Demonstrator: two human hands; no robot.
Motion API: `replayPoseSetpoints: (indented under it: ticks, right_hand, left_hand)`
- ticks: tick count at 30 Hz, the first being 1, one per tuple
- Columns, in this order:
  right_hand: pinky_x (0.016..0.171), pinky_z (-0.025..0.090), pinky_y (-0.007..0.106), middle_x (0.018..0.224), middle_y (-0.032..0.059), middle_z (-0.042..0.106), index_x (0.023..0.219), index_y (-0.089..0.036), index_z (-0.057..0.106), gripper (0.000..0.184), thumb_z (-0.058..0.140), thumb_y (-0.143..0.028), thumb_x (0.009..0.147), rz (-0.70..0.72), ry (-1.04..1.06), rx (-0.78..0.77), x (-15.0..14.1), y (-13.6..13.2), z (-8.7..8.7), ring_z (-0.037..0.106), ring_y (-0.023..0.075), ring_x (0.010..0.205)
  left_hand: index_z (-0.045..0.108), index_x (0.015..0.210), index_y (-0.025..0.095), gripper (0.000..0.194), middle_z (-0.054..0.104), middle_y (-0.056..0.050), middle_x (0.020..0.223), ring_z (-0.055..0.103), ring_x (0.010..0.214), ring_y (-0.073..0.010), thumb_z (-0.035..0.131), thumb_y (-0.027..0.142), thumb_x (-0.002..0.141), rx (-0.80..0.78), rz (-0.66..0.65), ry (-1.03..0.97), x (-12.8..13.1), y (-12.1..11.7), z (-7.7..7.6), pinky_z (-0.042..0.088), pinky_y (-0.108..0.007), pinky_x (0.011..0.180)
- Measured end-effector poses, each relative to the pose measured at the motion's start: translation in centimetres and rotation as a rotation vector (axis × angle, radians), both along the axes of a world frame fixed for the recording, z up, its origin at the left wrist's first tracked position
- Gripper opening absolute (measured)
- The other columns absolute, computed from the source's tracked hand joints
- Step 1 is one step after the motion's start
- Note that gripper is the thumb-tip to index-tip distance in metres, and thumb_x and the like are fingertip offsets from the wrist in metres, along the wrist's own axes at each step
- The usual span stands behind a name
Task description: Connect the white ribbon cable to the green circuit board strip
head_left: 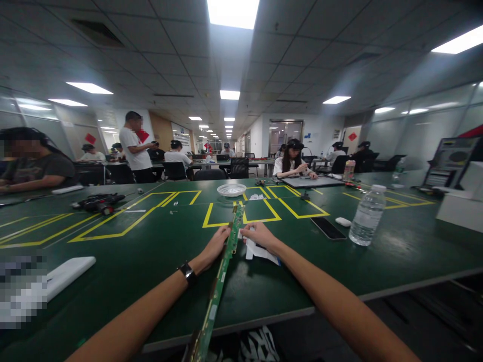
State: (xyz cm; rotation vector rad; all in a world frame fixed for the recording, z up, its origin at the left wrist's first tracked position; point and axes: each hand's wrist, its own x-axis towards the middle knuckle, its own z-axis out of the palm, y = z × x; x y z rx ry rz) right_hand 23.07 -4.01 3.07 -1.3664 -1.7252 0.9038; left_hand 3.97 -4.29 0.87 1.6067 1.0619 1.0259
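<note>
A long, narrow green circuit board point(226, 261) runs from the table's front edge toward the middle, tilted up along its length. My left hand point(217, 244) grips its left edge, fingers closed around it. On the opposite side, my right hand point(260, 235) is pinched at the board's right edge, with a small whitish bit at the fingertips that is too small to name. Beneath my right hand lies a crumpled white paper or wrapper point(262, 254) with a blue edge. Beyond the board's far end stands a white shallow dish point(231, 190) with small contents I cannot make out.
To the right are a black phone point(327, 228), a white earbud-like case point(343, 221) and a water bottle point(368, 216). Yellow tape outlines point(264, 219) mark the green tabletop. A dark device point(100, 203) lies at left, a white object point(71, 275) nearer. People sit around.
</note>
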Motion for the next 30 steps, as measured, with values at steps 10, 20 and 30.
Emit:
replayPoseSetpoints:
  ticks: [10, 20, 30]
  right_hand:
    - [0.085, 0.04, 0.036, 0.112, 0.0182, 0.059, 0.108, -0.012, 0.061, 0.031, 0.052, -0.028, 0.083, -0.55, -0.69, 0.117, 9.7, 2.6, -1.1, 0.053, 0.0292, 0.107]
    - [0.094, 0.035, 0.035, 0.121, 0.0135, 0.05, 0.104, -0.017, 0.065, 0.026, 0.044, -0.02, 0.088, -0.364, -0.916, 0.276, 9.3, 3.6, -2.7, 0.045, 0.0257, 0.114]
    - [0.1, 0.031, 0.046, 0.149, 0.0153, 0.025, 0.141, -0.024, 0.041, 0.049, 0.04, -0.023, 0.091, -0.35, -0.957, 0.173, 9.4, 4.1, -3.4, 0.033, 0.0329, 0.131]
  left_hand:
    - [0.052, 0.115, 0.013, 0.04, 0.059, -0.01, 0.102, 0.054, 0.099, -0.0237, 0.042, 0.041, 0.088, 0.297, 0.272, 0.308, -4.9, 3.5, -0.1, 0.042, -0.039, 0.09]
    - [0.056, 0.111, 0.018, 0.032, 0.06, -0.008, 0.102, 0.052, 0.097, -0.0222, 0.043, 0.036, 0.088, 0.494, 0.18, 0.379, -3.6, 2.2, -0.1, 0.04, -0.039, 0.093]
    - [0.056, 0.111, 0.017, 0.031, 0.06, -0.008, 0.103, 0.052, 0.094, -0.0212, 0.039, 0.035, 0.091, 0.595, 0.214, 0.391, -3.6, 1.8, 0.2, 0.043, -0.036, 0.088]
